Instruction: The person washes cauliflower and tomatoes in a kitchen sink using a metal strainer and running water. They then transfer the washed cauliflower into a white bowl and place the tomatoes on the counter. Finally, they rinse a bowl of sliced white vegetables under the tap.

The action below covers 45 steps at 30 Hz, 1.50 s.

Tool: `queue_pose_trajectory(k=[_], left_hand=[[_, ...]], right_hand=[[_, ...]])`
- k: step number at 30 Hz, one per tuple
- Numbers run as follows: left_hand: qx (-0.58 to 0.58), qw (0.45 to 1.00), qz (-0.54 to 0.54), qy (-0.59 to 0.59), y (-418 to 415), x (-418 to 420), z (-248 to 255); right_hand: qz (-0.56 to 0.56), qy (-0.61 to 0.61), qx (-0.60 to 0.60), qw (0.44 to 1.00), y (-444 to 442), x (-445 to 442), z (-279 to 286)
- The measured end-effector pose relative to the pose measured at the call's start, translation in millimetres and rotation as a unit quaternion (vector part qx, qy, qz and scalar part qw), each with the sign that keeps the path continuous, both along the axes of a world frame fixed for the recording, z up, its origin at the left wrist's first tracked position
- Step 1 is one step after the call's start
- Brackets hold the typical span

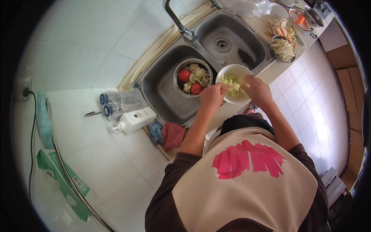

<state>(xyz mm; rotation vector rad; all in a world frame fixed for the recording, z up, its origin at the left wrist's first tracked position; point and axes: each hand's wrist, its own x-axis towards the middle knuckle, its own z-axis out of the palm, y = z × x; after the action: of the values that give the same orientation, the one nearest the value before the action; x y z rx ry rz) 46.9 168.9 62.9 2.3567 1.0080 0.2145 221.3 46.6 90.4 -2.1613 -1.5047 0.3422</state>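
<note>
A white bowl (233, 100) with pale green and whitish vegetable pieces (233, 84) stands at the sink's front edge. My left hand (213, 94) is at the bowl's left rim, its fingers pinched together at a small pale vegetable piece. Over the right side of the bowl, my right hand (256, 88) has its fingers curled down among the pieces; what they grip is partly hidden. In the left basin (162, 95) sits a round metal bowl (175, 84) holding cauliflower florets (200, 72), a red tomato (184, 75) and another red tomato (196, 88).
A chrome faucet (188, 34) rises behind the basins. The right basin (208, 29) holds a dark object (245, 57). Beyond it are a bowl of pale strips (283, 50), vegetable scraps (282, 29) and a plate (293, 14). A pump bottle (137, 119) and cloths (173, 135) lie left.
</note>
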Motion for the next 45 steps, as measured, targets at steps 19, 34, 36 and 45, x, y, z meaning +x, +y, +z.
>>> queue_pose_trajectory(k=[19,34,36,45], left_hand=[[-0.087,0.941,0.229,0.234,106,-16,-164],[-0.217,0.910,0.258,-0.241,75,-91,-97],[0.036,0.949,0.221,-0.223,78,-92,-97],[-0.043,0.935,0.287,-0.202,67,-92,-82]], right_hand=[[-0.007,0.121,0.005,0.993,-24,24,6],[0.082,0.156,0.062,0.982,3,0,0],[0.090,0.155,0.063,0.982,5,-3,2],[0.084,0.142,0.051,0.985,-5,-3,-6]])
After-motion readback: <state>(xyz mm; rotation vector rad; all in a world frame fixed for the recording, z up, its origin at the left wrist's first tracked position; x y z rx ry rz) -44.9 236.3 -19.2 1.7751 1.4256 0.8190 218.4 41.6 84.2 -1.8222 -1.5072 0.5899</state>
